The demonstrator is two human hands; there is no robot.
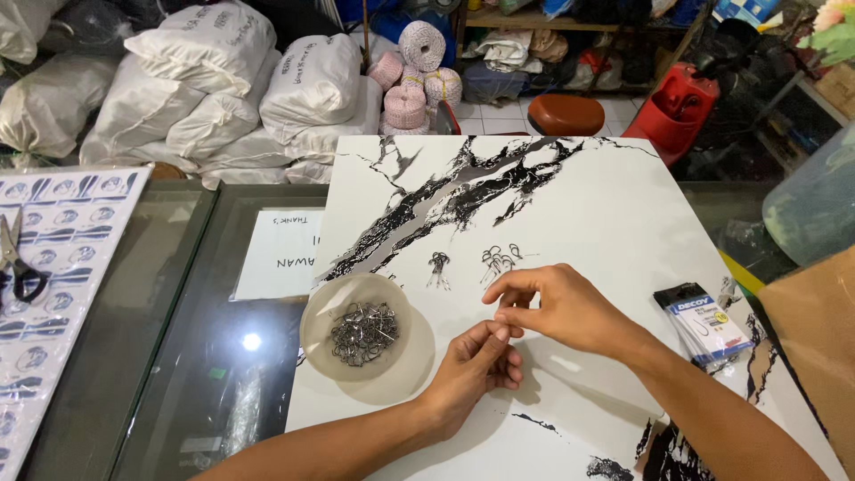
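Both hands meet just right of the shallow bowl point(366, 331) of small metal hooks. Left hand point(478, 363) and right hand point(557, 307) press fingertips together, apparently pinching one hook too small to make out. Sorted clusters point(492, 262) lie beyond the bowl. Advisable: keep the pinch low over the marbled board point(606, 205).

Bright, sharp, soft shadows, glass glare

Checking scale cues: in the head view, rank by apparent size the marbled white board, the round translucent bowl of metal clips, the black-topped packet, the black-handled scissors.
1. Marbled white board, by far the largest.
2. Round translucent bowl of metal clips.
3 and 4. Black-topped packet and black-handled scissors: look alike and the scissors are cropped, so unranked.
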